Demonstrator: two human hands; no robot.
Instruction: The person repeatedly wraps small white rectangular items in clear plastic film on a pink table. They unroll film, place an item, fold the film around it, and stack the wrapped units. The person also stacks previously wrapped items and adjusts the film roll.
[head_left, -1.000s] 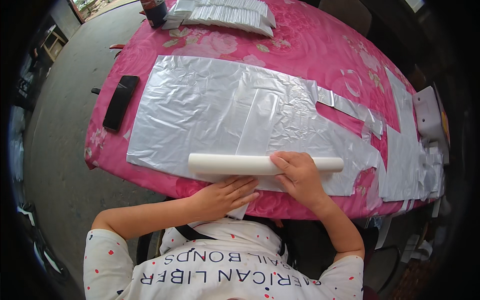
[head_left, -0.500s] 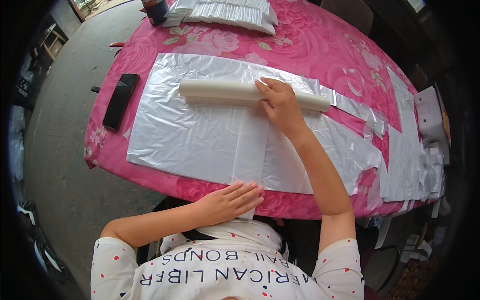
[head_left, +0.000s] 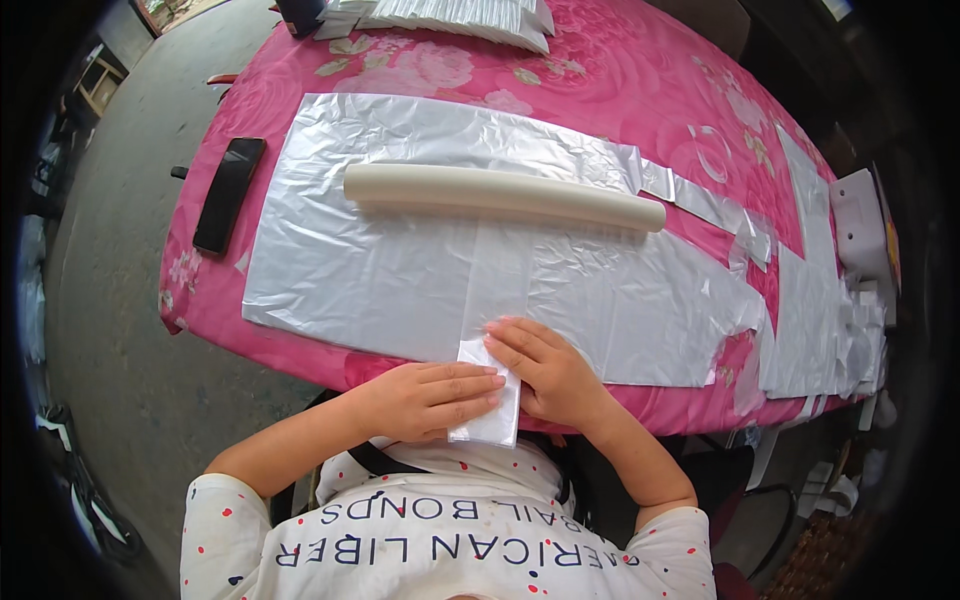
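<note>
At the table's near edge, a small folded plastic bag (head_left: 490, 422) lies in a narrow flat packet with its lower end toward my lap. My left hand (head_left: 430, 395) rests across it, fingers stretched out and flat on its top. From the other side, my right hand (head_left: 545, 370) curls its fingers over the packet's right edge; its thumb is partly hidden. Beneath and beyond is a flat stack of silvery-white plastic bags (head_left: 380, 270), with handle strips toward the right. A long off-white tube (head_left: 500, 192) lies across the stack, touched by neither hand.
A pink flowered cloth (head_left: 600, 90) covers the table. A black phone (head_left: 229, 197) lies at the left. Folded white bags (head_left: 460, 18) are piled at the far side beside a dark container (head_left: 300, 14). More plastic sheets (head_left: 805, 330) and a white box (head_left: 862, 220) are on the right.
My right hand has left the tube and come back to the near edge beside my left hand. The folded packet now shows between them; the tube stays on the bags.
</note>
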